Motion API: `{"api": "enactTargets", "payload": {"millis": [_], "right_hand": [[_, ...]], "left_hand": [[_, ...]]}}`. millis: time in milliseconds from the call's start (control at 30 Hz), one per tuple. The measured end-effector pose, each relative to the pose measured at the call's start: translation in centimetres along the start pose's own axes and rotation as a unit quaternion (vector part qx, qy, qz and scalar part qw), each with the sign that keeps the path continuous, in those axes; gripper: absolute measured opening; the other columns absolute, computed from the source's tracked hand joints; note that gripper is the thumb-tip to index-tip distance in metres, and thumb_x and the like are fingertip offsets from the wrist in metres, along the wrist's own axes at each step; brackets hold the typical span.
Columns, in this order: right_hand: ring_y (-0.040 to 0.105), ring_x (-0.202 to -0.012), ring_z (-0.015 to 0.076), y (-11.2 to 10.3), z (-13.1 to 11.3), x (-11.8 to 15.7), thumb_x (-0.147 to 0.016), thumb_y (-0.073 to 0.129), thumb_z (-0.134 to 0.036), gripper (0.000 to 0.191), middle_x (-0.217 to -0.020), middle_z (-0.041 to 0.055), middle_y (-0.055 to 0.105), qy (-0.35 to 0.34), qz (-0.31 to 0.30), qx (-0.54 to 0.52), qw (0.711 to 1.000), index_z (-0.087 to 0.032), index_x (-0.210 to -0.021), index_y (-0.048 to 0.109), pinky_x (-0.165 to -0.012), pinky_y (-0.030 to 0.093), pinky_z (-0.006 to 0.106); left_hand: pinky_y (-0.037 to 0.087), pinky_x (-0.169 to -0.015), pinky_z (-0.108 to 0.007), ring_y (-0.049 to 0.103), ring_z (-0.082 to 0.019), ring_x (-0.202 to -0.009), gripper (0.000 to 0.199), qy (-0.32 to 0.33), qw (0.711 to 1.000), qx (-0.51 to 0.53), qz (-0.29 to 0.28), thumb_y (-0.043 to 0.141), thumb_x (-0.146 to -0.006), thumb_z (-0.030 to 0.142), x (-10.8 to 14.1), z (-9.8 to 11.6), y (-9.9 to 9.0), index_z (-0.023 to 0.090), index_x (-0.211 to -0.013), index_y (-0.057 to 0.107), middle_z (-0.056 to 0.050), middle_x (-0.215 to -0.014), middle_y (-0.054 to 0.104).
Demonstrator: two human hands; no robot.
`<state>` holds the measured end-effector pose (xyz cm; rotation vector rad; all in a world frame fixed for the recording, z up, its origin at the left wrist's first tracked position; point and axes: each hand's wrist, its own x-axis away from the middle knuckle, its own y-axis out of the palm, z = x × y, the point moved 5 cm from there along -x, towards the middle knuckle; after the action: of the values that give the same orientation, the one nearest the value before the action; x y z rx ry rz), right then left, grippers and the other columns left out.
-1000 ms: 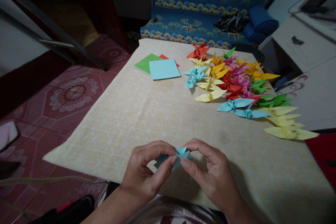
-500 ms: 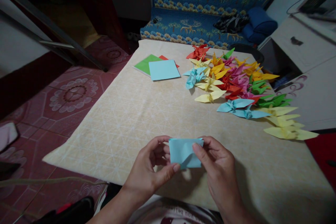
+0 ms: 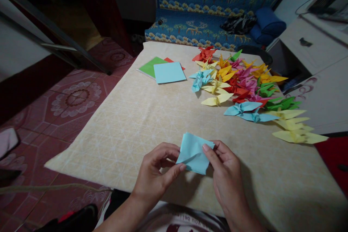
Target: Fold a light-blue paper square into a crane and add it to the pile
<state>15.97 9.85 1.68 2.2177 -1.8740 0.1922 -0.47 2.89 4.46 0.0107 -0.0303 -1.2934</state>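
left hand and right hand clamp fingers on folded blue paper above surface front edge; paper cranes along right edge.

Left hand and right hand: bare. Forearms bare too, slim. Short nails on both thumbs. Shirt is white or very pale, with small dark lettering, partly legible, roughly "you believe". Dark red print at frame bottom, cut off, shape unclear.
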Motion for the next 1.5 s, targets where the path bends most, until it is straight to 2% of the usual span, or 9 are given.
{"api": "enactTargets", "payload": {"millis": [233, 533, 767, 833, 933, 1033, 1167, 1333, 1500], "right_hand": [[0.055, -0.064, 0.0153, 0.6, -0.1, 0.5, -0.082, 0.071, -0.041, 0.023, -0.070, -0.0005, 0.062, 0.032, -0.031, -0.029, 0.999, -0.020, -0.086, 0.062, -0.058, 0.044, 0.024], [0.052, -0.064, 0.0138, 0.7, 0.0, 0.6, -0.082, 0.071, -0.039, 0.022, -0.068, -0.0010, 0.059, 0.014, -0.033, -0.026, 0.999, -0.019, -0.081, 0.062, -0.058, 0.042, 0.022], [0.048, -0.055, 0.0109, 1.0, -1.3, -0.1, -0.075, 0.076, -0.042, 0.029, -0.063, -0.0027, 0.056, 0.042, -0.133, 0.064, 0.988, -0.017, -0.082, 0.063, -0.049, 0.038, 0.020], [0.045, -0.052, 0.0102, 0.7, -1.3, -0.1, -0.074, 0.076, -0.041, 0.028, -0.058, -0.0035, 0.053, 0.029, -0.111, 0.090, 0.989, -0.017, -0.075, 0.063, -0.046, 0.036, 0.020], [0.047, -0.053, 0.0108, 0.1, -0.6, 0.3, -0.076, 0.075, -0.039, 0.026, -0.061, -0.0030, 0.057, -0.001, -0.008, 0.051, 0.999, -0.018, -0.076, 0.062, -0.048, 0.038, 0.020], [0.051, -0.056, 0.0119, 0.4, 0.7, 1.1, -0.076, 0.076, -0.038, 0.024, -0.064, -0.0021, 0.060, -0.007, 0.016, 0.001, 1.000, -0.019, -0.077, 0.062, -0.052, 0.044, 0.022], [0.059, -0.063, 0.0157, 1.4, 1.1, 1.1, -0.069, 0.080, -0.039, 0.029, -0.071, 0.0013, 0.066, 0.033, -0.059, -0.007, 0.998, -0.018, -0.081, 0.064, -0.058, 0.050, 0.025], [0.054, -0.057, 0.0119, 1.1, -0.5, 0.3, -0.069, 0.080, -0.037, 0.027, -0.066, -0.0013, 0.063, 0.018, -0.096, 0.060, 0.993, -0.019, -0.083, 0.065, -0.050, 0.043, 0.020], [0.051, -0.055, 0.0099, 1.4, 0.3, 1.2, -0.072, 0.078, -0.038, 0.027, -0.065, -0.0031, 0.060, 0.034, -0.061, 0.025, 0.997, -0.020, -0.080, 0.060, -0.049, 0.041, 0.019]], "left_hand": [[0.055, -0.070, -0.028, 0.065, -0.019, -0.086, 0.008, -0.039, 0.999, 0.018, 0.010, 0.075, -0.078, 0.024, -0.1, -0.6, -0.4, 0.017, -0.079, 0.077, -0.010, -0.094, 0.066], [0.050, -0.067, -0.022, 0.060, -0.014, -0.075, 0.014, -0.108, 0.988, 0.104, 0.025, 0.078, -0.075, 0.027, -0.1, -1.8, -0.7, 0.015, -0.071, 0.073, -0.005, -0.079, 0.066], [0.051, -0.070, -0.020, 0.062, -0.014, -0.079, 0.012, -0.117, 0.987, 0.110, 0.027, 0.080, -0.073, 0.023, -0.3, -1.4, -0.5, 0.015, -0.072, 0.072, -0.004, -0.083, 0.069], [0.052, -0.071, -0.021, 0.064, -0.014, -0.080, 0.013, -0.130, 0.983, 0.124, 0.029, 0.081, -0.071, 0.022, -0.3, -1.4, -0.2, 0.015, -0.078, 0.073, -0.005, -0.085, 0.070], [0.054, -0.072, -0.022, 0.065, -0.012, -0.075, 0.030, -0.169, 0.967, 0.184, 0.051, 0.083, -0.069, 0.022, -0.1, -1.8, 0.1, 0.019, -0.097, 0.071, -0.002, -0.086, 0.071], [0.054, -0.069, -0.022, 0.065, -0.011, -0.070, 0.026, -0.188, 0.958, 0.207, 0.059, 0.084, -0.068, 0.023, -0.1, -2.2, 0.6, 0.017, -0.090, 0.071, -0.001, -0.080, 0.071], [0.050, -0.061, -0.019, 0.061, -0.010, -0.065, 0.017, -0.170, 0.971, 0.147, 0.081, 0.082, -0.070, 0.028, -0.4, -1.8, 0.3, 0.015, -0.077, 0.073, -0.002, -0.073, 0.070], [0.046, -0.057, -0.017, 0.058, -0.010, -0.062, 0.013, -0.128, 0.991, 0.029, -0.011, 0.077, -0.075, 0.027, -0.8, -0.9, 0.4, 0.014, -0.077, 0.075, -0.003, -0.070, 0.069], [0.051, -0.062, -0.017, 0.065, -0.011, -0.070, 0.023, -0.060, 0.996, -0.004, 0.064, 0.075, -0.078, 0.022, -0.6, -0.2, -0.3, 0.020, -0.100, 0.068, 0.001, -0.077, 0.069]]}}
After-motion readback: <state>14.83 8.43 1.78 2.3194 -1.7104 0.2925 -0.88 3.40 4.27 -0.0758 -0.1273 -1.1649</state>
